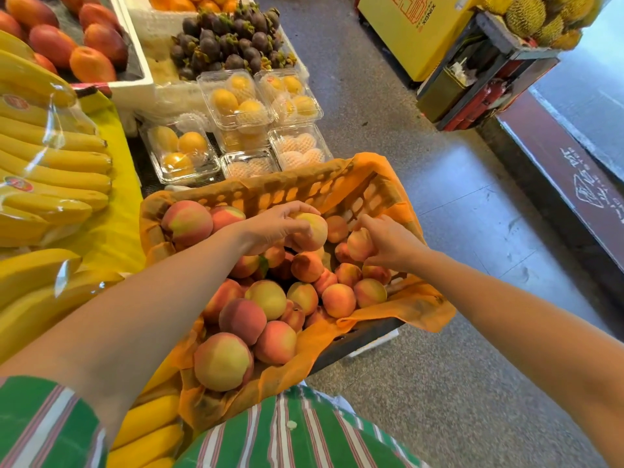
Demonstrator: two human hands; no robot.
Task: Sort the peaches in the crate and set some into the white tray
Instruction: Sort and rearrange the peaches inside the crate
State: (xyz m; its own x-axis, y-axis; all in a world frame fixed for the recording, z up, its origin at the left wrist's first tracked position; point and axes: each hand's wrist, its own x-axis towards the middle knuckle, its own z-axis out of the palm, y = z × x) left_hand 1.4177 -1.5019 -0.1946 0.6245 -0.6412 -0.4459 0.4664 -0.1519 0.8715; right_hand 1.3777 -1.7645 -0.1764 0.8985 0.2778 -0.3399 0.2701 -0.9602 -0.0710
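— Where were the peaches?

— Heaped in a slotted crate lined with orange paper (287, 194), which stood at the right edge of the yellow-covered surface (111, 231). The heap of pink and yellow peaches (270, 298) ran from the crate's near corner up towards its far wall.

— And the hands?

— Both were over the far half of the crate. The left hand (270, 228) had its fingers and thumb curled round a large yellow-and-pink peach (312, 231), held just above the heap. The right hand (388, 243) gripped a smaller pink peach (359, 244) in its fingertips, near the crate's far right corner and close above the fruit there. The two held peaches were near each other but apart.

— What lay around it?

— Plastic-wrapped yellow bananas (50, 157) lay on the surface along the crate's left side. Clear plastic boxes of yellow fruit (236, 103) were stacked just beyond the crate's far wall, with a pile of dark purple mangosteens (229, 38) farther back.
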